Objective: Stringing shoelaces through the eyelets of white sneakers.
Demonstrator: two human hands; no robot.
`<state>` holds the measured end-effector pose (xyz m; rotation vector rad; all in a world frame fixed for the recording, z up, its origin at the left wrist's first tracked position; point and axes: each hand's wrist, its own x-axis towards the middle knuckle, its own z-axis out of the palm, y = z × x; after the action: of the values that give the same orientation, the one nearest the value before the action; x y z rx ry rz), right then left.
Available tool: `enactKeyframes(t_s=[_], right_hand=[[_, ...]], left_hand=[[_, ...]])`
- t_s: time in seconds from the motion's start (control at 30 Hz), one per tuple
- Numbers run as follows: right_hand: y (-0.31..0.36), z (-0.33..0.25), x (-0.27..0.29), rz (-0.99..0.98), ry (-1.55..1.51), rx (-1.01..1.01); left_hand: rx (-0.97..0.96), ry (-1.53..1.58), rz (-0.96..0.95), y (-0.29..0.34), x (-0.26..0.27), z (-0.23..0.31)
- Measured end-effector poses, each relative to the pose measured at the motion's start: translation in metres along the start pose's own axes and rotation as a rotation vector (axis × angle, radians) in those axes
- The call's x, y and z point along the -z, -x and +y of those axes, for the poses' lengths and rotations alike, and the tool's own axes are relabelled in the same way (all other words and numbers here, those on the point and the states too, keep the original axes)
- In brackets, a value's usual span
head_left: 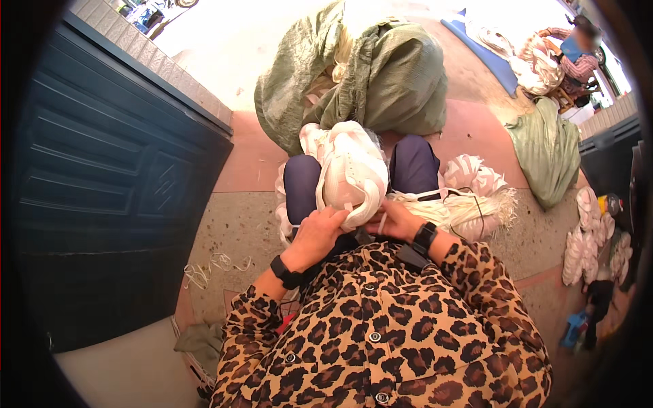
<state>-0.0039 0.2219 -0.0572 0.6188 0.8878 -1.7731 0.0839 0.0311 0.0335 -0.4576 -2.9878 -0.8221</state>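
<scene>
Leopard-print shirt (388,340) filling the lower frame, sleeves running up to both wrists, each with a black band. Left hand (318,234) curled onto the near lower edge of a white shoe upper (354,173), fingers closed on its rim. Right hand (398,221) pinching the same edge from the other side, fingers shut on the white material, a thin white strip showing between them. Upper resting on the lap between two dark blue knees (303,183), just beyond both hands. More white uppers (476,177) heaped right of the grip, with a bundle of pale strips beside them. Green sack (381,75) farther out, past the knees. Dark blue door (102,183) well to the left of the hands. Loose white strips (211,265) on the floor, left of the left wrist.
</scene>
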Motion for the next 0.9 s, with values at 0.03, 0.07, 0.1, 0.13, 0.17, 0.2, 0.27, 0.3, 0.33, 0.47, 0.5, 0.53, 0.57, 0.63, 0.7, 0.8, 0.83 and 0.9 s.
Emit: enactKeyframes(t_s=[0.03, 0.07, 0.1, 0.13, 0.17, 0.2, 0.27, 0.3, 0.33, 0.47, 0.5, 0.53, 0.57, 0.63, 0.7, 0.8, 0.83, 0.9], right_hand=[[-0.013, 0.004, -0.001, -0.115, -0.096, 0.035], [-0.018, 0.009, 0.002, -0.261, 0.095, 0.272], [-0.025, 0.008, 0.002, -0.281, 0.103, 0.368], [-0.031, 0.009, 0.0, -0.229, -0.083, 0.256], [-0.033, 0.004, 0.0, -0.049, -0.18, 0.118], [-0.033, 0.001, -0.002, 0.039, -0.253, 0.063], [-0.028, -0.009, -0.005, 0.14, -0.254, 0.016], [-0.025, -0.014, -0.007, 0.148, -0.255, 0.024], [-0.025, -0.02, -0.01, 0.151, -0.186, 0.088], [-0.046, -0.042, -0.019, 0.187, -0.048, 0.15], [-0.055, -0.046, -0.02, 0.212, 0.006, 0.123], [-0.061, -0.049, -0.02, 0.217, 0.051, 0.136], [-0.066, -0.051, -0.02, 0.181, 0.038, 0.143], [-0.073, -0.052, -0.021, 0.23, 0.159, 0.157], [-0.073, -0.05, -0.025, 0.233, 0.165, 0.16], [-0.063, -0.053, -0.036, 0.371, 0.296, 0.258], [-0.059, -0.057, -0.04, 0.356, 0.253, 0.244], [-0.048, -0.071, -0.052, 0.341, 0.211, 0.227]], left_hand=[[-0.039, 0.089, 0.007, 0.0, 0.001, 0.003], [-0.052, 0.053, -0.082, 0.002, 0.002, 0.006], [-0.05, 0.053, -0.093, 0.001, 0.001, 0.008], [0.012, -0.07, -0.148, 0.0, -0.001, 0.01], [0.069, -0.192, -0.199, -0.002, -0.004, 0.011], [0.126, -0.24, -0.166, -0.006, -0.006, 0.009], [0.172, -0.187, -0.058, -0.016, -0.009, 0.001], [0.23, -0.125, 0.041, -0.021, -0.009, -0.004], [0.195, -0.142, 0.128, -0.025, -0.008, -0.009], [0.271, 0.164, 0.215, -0.041, -0.002, -0.033], [0.265, 0.163, 0.209, -0.044, -0.001, -0.039], [0.243, 0.243, 0.179, -0.047, 0.0, -0.044], [0.21, 0.329, 0.144, -0.05, 0.001, -0.048], [0.281, 0.394, 0.069, -0.056, 0.006, -0.059], [0.319, 0.544, -0.097, -0.063, 0.012, -0.068], [0.337, 0.677, -0.225, -0.075, 0.025, -0.078], [0.349, 0.779, -0.298, -0.079, 0.032, -0.08], [0.392, 0.979, -0.255, -0.081, 0.048, -0.086]])
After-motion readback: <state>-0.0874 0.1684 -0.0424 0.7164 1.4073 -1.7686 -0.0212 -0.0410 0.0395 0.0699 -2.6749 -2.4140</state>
